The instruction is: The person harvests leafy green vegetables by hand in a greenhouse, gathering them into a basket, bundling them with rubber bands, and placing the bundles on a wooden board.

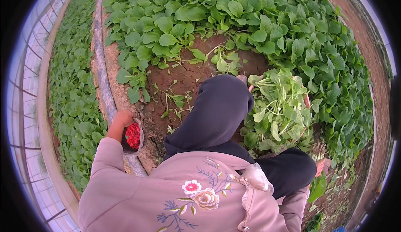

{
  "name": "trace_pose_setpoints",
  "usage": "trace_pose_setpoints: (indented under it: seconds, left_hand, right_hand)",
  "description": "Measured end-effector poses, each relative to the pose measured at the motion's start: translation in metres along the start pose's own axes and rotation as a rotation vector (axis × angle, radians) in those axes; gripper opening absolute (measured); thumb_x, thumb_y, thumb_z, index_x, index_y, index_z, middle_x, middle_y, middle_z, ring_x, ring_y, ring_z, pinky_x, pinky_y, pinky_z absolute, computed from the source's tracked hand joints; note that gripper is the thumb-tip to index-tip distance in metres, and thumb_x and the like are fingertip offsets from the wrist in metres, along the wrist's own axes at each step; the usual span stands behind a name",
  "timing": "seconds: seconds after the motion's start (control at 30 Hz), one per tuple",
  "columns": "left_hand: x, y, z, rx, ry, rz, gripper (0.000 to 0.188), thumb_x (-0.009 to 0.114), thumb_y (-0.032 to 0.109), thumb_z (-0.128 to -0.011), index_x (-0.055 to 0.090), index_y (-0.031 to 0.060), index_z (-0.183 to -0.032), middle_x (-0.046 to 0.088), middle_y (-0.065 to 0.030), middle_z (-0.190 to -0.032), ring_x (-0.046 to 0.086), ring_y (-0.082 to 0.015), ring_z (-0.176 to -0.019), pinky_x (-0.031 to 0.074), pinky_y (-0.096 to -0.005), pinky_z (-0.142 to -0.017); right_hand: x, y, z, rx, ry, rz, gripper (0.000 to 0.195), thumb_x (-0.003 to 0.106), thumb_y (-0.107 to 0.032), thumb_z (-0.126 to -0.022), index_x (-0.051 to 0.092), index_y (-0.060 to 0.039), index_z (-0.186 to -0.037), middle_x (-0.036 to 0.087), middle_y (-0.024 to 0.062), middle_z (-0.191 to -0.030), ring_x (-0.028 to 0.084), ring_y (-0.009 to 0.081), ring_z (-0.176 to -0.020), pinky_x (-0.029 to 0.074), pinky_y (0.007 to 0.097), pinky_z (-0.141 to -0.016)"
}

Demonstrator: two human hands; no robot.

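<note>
My left hand (123, 118) grips the rim of a small mesh basket (141, 138) off to my left. Inside it lies a heap of short red strips (133, 135), perhaps ties. Past my right knee, my right hand (319, 167) is closed around a bunch of leafy greens (317, 157). Its roots and pale stems point away from me, and a green leaf hangs below the hand; my leg partly hides the grip. Between my knee and the crop sits a wide basket (307, 101), piled with pulled leafy greens (278, 106).
Dense leafy plants (200, 13) grow ahead and to the right. A grey pipe (101, 53) runs along the left, with another planted strip (75, 106) beyond it. Several loose plants (175, 99) lie on the bare soil (159, 78). A clear plastic bag (258, 178) rests at my waist.
</note>
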State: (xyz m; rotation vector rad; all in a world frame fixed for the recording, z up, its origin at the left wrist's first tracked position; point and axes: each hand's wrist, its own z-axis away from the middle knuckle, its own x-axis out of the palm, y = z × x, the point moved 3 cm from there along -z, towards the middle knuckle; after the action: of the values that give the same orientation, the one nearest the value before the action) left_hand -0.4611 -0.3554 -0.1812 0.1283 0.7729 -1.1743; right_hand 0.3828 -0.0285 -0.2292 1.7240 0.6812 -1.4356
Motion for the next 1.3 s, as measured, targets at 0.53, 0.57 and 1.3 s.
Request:
trace_pose_setpoints:
  seconds: [0.53,0.57,1.3]
  left_hand:
    - [-0.078,0.158,-0.220,-0.219,0.081,1.675,0.024,0.064,0.013,-0.088,0.064,0.0099,-0.112,0.067,-0.0039,-0.091,0.063,-0.0206,-0.077,0.050,-0.0350,-0.072]
    - [-0.073,0.163,-0.227,-0.255,0.078,1.681,0.026,0.063,0.013,-0.089,0.062,0.0107,-0.115,0.066,-0.0037,-0.096,0.062,-0.0212,-0.085,0.049,-0.0392,-0.076]
    - [-0.083,0.271,-0.290,0.134,0.475,0.521,0.027,0.042,0.013,-0.092,0.061,-0.0026,-0.102,0.066,-0.0297,-0.098,0.066,-0.0443,-0.096,0.052,-0.0514,-0.085]
  right_hand:
    - [-0.015,-0.002,-0.005,0.065,-0.074,0.015,0.115,0.088,-0.041,-0.058,0.027,-0.0196,-0.153,0.042,0.0070,-0.151,0.038,0.0267,-0.140,0.028,0.0430,-0.116]
    - [-0.015,0.000,-0.007,0.067,-0.073,0.000,0.120,0.091,-0.041,-0.053,0.027,-0.0197,-0.153,0.042,0.0072,-0.151,0.038,0.0270,-0.140,0.027,0.0430,-0.117]
    - [-0.032,-0.011,-0.014,-0.059,-0.065,0.005,0.118,0.088,-0.039,-0.053,0.031,-0.0058,-0.151,0.045,0.0218,-0.145,0.042,0.0360,-0.135,0.034,0.0445,-0.113]
